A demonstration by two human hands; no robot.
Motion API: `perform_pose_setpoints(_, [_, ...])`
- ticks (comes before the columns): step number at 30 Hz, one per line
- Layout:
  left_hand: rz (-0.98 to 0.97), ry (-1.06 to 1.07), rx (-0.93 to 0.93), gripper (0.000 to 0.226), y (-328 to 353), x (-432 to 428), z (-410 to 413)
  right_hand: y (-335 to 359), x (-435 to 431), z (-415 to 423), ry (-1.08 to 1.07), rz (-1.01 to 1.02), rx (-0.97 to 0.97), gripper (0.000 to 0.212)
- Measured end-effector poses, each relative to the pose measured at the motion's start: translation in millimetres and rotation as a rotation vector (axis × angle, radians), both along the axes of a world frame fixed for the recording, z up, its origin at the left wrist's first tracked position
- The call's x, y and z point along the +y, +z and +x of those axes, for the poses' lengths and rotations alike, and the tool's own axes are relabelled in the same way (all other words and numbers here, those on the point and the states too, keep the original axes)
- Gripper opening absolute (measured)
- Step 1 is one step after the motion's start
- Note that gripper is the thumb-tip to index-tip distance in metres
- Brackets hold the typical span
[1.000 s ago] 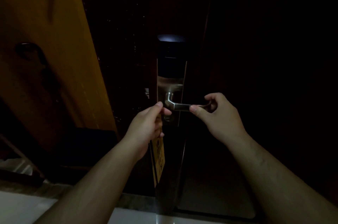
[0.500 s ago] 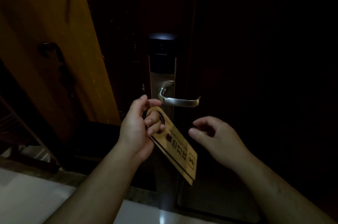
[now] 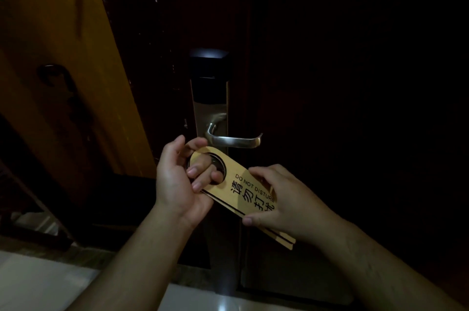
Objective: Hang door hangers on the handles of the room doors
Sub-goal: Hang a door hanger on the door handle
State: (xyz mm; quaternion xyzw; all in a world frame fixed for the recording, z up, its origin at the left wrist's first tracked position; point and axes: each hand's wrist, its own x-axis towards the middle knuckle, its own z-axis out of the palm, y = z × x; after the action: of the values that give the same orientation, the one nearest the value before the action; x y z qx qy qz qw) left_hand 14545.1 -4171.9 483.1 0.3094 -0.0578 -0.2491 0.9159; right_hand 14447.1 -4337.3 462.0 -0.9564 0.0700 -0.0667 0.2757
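Left hand (image 3: 175, 178) is gripping the hole end of the yellow oblong wooden door hanger (image 3: 243, 183) just below the silver lever handle (image 3: 236, 141). Right hand (image 3: 286, 199) is pinching its tail, slanting down-right, farther off.

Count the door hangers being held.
2 at least, stacked: the top door hanger, gripped by the left hand and right hand, and a lower door hanger, its end showing past the right hand. More may be hidden.

Likely a hotel corridor: card lock (image 3: 209, 92), "Do Not Disturb" hanger (image 3: 238, 178).
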Motion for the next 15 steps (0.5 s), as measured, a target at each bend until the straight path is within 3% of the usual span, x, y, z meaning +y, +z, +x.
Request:
perform_pose_setpoints(8, [0.075, 0.038, -0.057, 0.037, 6, 1, 3, -6, 5, 6, -0.051, -0.013, -0.057, 0.108])
perform_pose_setpoints(15, [0.290, 0.117, -0.207, 0.044, -6, 2, 14, 1, -2, 7, -0.073, 0.023, -0.087, 0.091])
